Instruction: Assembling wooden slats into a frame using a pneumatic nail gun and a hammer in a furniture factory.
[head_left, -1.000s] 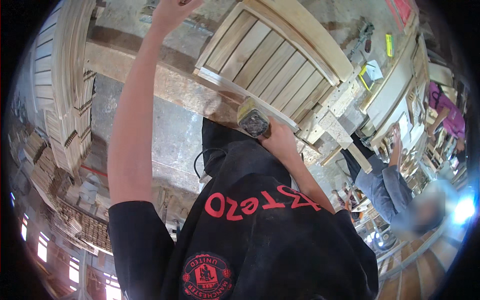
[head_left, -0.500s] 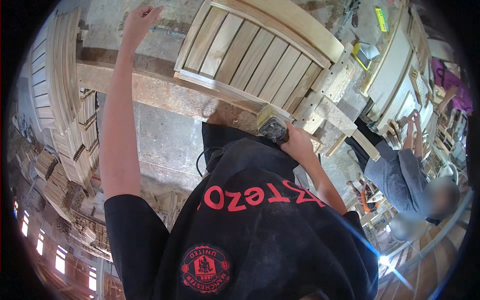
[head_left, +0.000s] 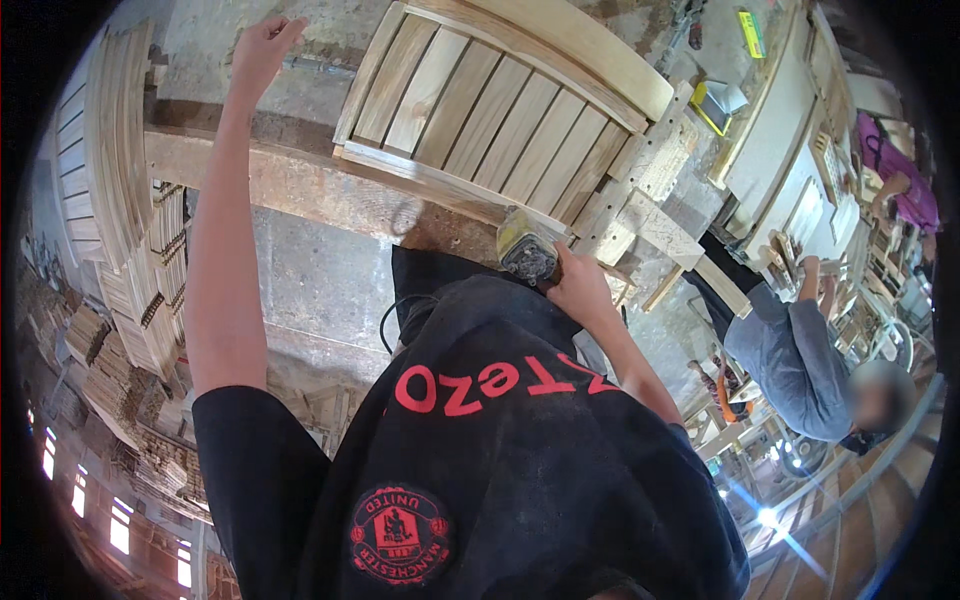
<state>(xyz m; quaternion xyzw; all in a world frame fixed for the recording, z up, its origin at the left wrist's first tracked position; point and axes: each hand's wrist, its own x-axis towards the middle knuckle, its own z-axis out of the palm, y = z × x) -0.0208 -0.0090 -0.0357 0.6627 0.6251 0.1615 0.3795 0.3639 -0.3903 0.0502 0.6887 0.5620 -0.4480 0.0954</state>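
Right hand [head_left: 578, 285] is clamped around a sander [head_left: 525, 250], a small power tool with a yellowish body and a dark round underside, and holds it at the near edge of a slatted panel [head_left: 490, 120]. That panel is pale wood with a row of parallel slats inside a frame and a curved rail along its far side; it lies on a rough bench [head_left: 290, 185] made of a heavy plank. A thin black cord [head_left: 385, 325] loops down below the sander against the dark trousers. Left hand [head_left: 262, 48] is stretched far out, well apart from the panel, with its fingers spread and nothing in it; it hangs over the grey floor beyond the bench, and whether it touches anything cannot be told. Stacks of finished slatted frames [head_left: 110, 170] stand to the left, and smaller wood pieces [head_left: 95, 350] are piled below them. Offcut blocks [head_left: 650, 215] lie just beside the panel on the right. Farther right, another person [head_left: 790, 350] in a grey shirt bends over other woodwork, well apart from the sander. A black shirt with red print fills the lower part of the view.
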